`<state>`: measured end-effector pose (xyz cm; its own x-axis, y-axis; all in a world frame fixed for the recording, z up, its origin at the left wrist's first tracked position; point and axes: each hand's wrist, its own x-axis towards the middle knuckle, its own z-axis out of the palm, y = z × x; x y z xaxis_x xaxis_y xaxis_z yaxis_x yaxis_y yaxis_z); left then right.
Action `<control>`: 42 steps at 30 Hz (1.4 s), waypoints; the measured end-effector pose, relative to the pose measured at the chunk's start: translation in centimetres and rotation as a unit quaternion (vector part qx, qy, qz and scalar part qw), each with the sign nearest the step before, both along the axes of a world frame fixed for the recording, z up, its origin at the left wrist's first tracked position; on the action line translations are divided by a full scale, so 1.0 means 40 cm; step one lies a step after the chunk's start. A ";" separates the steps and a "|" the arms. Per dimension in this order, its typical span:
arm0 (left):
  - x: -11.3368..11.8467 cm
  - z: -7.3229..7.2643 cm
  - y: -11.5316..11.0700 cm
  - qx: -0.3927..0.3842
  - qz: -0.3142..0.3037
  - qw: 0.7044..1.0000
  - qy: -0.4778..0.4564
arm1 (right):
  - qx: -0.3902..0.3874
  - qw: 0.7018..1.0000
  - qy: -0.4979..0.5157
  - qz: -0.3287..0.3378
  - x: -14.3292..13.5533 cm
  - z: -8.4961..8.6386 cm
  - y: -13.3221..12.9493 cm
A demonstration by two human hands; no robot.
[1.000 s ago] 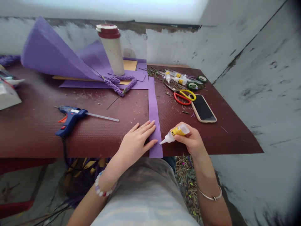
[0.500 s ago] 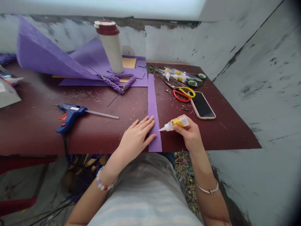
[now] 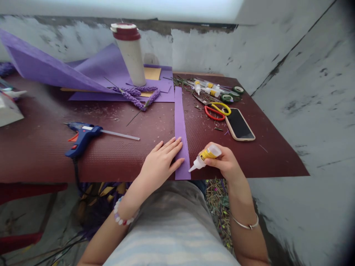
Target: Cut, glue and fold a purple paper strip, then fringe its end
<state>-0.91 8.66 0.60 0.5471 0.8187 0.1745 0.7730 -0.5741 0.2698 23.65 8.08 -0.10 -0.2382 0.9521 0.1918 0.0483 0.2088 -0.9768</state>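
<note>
A long purple paper strip [image 3: 181,122] lies on the dark red table [image 3: 155,125], its near end at the front edge. My left hand [image 3: 161,159] rests flat on the strip's left side, fingers stretched out. In my right hand [image 3: 226,162] is a small glue bottle [image 3: 208,155] with a yellow label, tilted nozzle down. Its tip is at the strip's right edge, close to the near end; whether glue is coming out I cannot tell.
Left lies a blue glue gun [image 3: 83,136]. Behind are a braided purple heart [image 3: 144,105], purple sheets [image 3: 94,98] and a lidded cup [image 3: 131,59]. To the right are scissors [image 3: 215,112], a phone [image 3: 240,125], more glue bottles [image 3: 212,91] and green tape [image 3: 226,98].
My right hand has brought the bottle's nozzle toward me along the strip's right edge, tipping the bottle more steeply. A raised purple sheet at the left has sagged lower. My left hand stays put.
</note>
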 end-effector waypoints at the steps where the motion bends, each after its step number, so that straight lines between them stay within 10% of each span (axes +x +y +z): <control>1: 0.000 -0.001 0.000 0.000 0.001 1.000 0.000 | 0.002 1.000 -0.004 0.003 0.001 0.000 0.000; 18: -0.002 -0.004 0.000 0.000 0.000 1.000 0.000 | 0.074 0.991 -0.090 0.066 -0.008 0.032 0.003; 42: -0.002 0.003 -0.003 0.000 -0.004 1.000 -0.005 | 0.025 0.996 0.067 -0.050 -0.005 -0.009 0.004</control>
